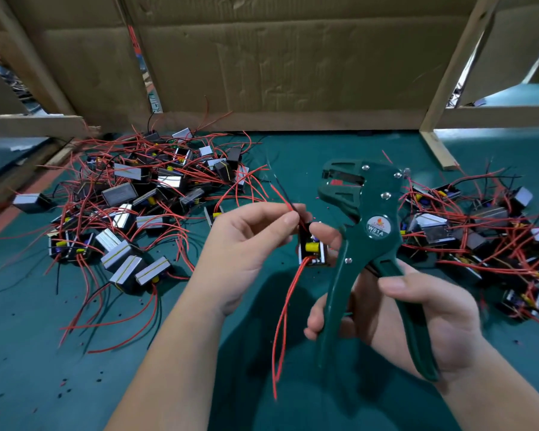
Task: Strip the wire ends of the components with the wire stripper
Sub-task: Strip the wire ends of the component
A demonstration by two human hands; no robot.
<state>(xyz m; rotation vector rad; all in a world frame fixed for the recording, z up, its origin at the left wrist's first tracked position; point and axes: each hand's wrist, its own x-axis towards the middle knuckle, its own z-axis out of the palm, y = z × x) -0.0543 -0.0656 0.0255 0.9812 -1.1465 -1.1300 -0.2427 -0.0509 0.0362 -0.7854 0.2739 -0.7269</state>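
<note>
Here, my right hand (417, 312) curls round the spread handles of the dark green wire stripper (374, 231), centre-right of the frame. My left hand (249, 241) pinches the thin red and black wires (285, 197) of a small boxy black component (311, 248), mid-frame. Tangled heaps (137, 194) of such parts lie left and right on the teal tabletop (44, 353).

On the table (44, 353) one pile (137, 206) of components lies to the left and a second pile (479, 231) to the right, with cardboard (277, 66) standing behind both and a post (445, 88) at the back right. Between the piles, above the table, the left hand (249, 244) holds a component (311, 247) by its wires. Just right of it, the right hand (417, 312) grips the stripper (371, 237), head up.
</note>
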